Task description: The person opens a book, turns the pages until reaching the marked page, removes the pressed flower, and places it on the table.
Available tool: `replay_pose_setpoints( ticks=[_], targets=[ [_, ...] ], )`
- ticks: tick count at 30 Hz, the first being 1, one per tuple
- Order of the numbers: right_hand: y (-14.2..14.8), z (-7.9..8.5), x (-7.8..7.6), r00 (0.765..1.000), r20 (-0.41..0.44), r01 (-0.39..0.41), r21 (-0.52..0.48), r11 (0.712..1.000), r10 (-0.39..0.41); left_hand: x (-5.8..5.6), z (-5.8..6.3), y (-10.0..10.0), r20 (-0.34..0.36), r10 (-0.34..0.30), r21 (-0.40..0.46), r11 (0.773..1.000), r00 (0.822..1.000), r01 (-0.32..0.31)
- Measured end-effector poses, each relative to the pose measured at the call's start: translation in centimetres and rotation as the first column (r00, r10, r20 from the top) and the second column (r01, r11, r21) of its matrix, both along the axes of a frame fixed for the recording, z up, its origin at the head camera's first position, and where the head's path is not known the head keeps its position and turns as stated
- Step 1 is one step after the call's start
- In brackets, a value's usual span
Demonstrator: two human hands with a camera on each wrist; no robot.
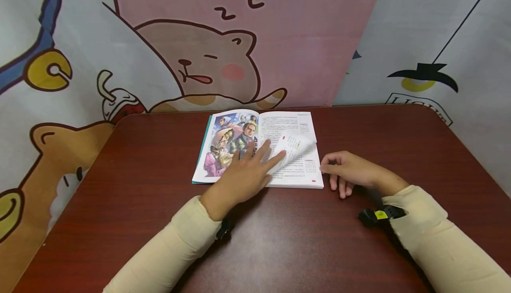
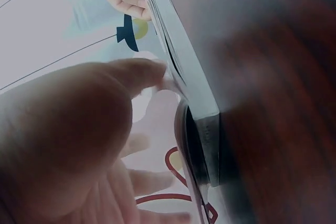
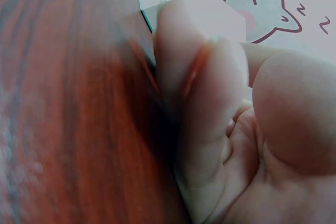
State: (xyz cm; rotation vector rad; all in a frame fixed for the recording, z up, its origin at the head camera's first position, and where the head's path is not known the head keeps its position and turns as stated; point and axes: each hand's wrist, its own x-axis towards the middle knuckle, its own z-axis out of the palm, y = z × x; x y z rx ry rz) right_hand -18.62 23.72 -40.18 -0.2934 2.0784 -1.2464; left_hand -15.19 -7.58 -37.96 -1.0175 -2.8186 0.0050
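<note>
A book (image 1: 279,181) lies open on the table, a colour illustration of several people (image 1: 231,138) on its left page and print on its right. My left hand (image 1: 242,171) reaches across the lower middle of the book, fingers spread. A lifted page (image 1: 293,147) curls up beside its fingers, printed on the side that shows. In the left wrist view, the left thumb (image 2: 139,72) is right at the page edges. My right hand (image 1: 351,171) rests by the book's right edge, its fingers loosely bent and fingertips close to the pages. The right wrist view shows its fingers (image 3: 205,98) near the book.
The dark red-brown wooden table (image 1: 131,213) extends around the book. Behind it hangs a cloth with a sleeping cartoon bear (image 1: 215,62). A black wrist strap with a yellow label (image 1: 381,214) sits at the right wrist, below the pale sleeve (image 1: 431,226).
</note>
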Motion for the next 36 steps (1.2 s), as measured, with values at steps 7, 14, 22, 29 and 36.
replay_pose_setpoints(
  ticks=[7, 14, 22, 29, 36],
  targets=[
    [-0.04, 0.03, 0.03, 1.0, 0.001, 0.006, 0.005, 1.0, -0.006, -0.22, -0.13, -0.07, -0.123, -0.024, -0.029, 0.999, 0.992, 0.021],
    [-0.21, 0.2, 0.05, 1.0, -0.012, 0.001, 0.027, 1.0, 0.0, -0.23, 0.11, -0.03, -0.111, -0.035, -0.027, 0.999, 0.993, 0.032],
    [-0.22, 0.06, 0.25, 0.999, -0.043, -0.019, 0.017, 1.0, 0.02, -0.22, 0.15, 0.0, -0.103, -0.069, 0.006, 0.998, 0.992, 0.07],
    [-0.21, 0.16, 0.24, 0.998, -0.055, -0.016, 0.023, 1.0, 0.018, -0.39, 0.17, 0.01, -0.119, -0.095, 0.005, 0.995, 0.988, 0.096],
    [-0.24, 0.15, 0.15, 0.999, -0.043, -0.014, 0.018, 1.0, 0.015, -0.36, 0.14, -0.1, -0.108, -0.112, 0.03, 0.993, 0.988, 0.116]
  ],
)
